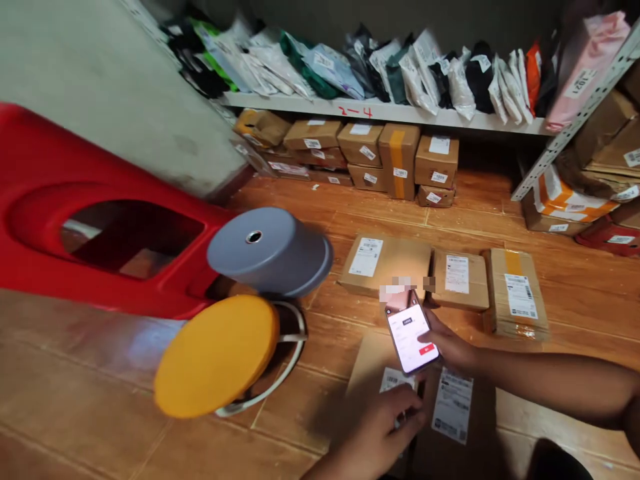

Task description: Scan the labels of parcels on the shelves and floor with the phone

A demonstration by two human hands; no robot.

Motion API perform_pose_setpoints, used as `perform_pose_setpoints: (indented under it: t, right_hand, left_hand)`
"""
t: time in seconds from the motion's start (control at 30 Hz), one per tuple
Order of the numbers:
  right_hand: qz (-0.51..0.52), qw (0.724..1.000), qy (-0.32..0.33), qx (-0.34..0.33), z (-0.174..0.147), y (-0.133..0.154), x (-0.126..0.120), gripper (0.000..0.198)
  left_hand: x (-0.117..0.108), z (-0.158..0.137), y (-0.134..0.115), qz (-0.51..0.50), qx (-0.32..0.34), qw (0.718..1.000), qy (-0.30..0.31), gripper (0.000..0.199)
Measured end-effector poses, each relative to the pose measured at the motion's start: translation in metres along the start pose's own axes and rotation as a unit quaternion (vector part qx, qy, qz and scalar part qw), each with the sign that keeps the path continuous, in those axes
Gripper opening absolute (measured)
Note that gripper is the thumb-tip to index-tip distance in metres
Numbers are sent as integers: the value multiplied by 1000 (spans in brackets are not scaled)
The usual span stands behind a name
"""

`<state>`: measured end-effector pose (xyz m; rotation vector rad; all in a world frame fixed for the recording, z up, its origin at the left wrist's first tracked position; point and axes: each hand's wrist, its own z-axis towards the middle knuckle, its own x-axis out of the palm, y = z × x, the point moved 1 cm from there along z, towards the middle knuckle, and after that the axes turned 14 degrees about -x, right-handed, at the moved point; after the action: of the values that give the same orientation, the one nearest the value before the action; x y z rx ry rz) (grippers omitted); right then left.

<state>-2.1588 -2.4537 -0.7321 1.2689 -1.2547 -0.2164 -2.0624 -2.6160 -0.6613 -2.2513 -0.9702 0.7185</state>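
Note:
My right hand (pixel 453 347) grips a smartphone (pixel 413 337) from its right side, with the thumb over the screen. The lit screen shows a white page with a red button. My left hand (pixel 383 427) is just below the phone, fingers curled toward the thumb. Something small may be between them, too unclear to name. Under this hand lies a cardboard box (pixel 367 360) with a white label. Right beside it is another labelled box (pixel 453 413), partly under my right hand. Beyond the phone three taped boxes lie in a row: a wide one (pixel 400 257), a smaller one (pixel 460 280) and a taller one (pixel 515 293).
A yellow round stool (pixel 217 357), a grey-blue plastic stool (pixel 260 247) and a large red plastic piece (pixel 110 167) stand at the left. At the back, a shelf (pixel 400 112) marked 2-4 holds bagged parcels. Several boxes (pixel 400 160) sit below it; more parcels (pixel 575 193) are stacked at right.

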Motion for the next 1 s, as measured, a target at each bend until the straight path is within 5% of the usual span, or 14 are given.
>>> perform_pose_setpoints:
  t: [0.17, 0.47, 1.0]
  right_hand:
    - [30, 999, -42, -10, 54, -18, 38, 59]
    - [26, 995, -79, -63, 123, -19, 84, 41]
    - [13, 990, -109, -83, 136, -17, 87, 45]
  left_hand:
    - [-8, -11, 11, 27, -24, 998, 46, 12]
    - [-3, 6, 67, 45, 8, 995, 84, 24]
    - [-17, 1, 68, 34, 31, 996, 83, 26]
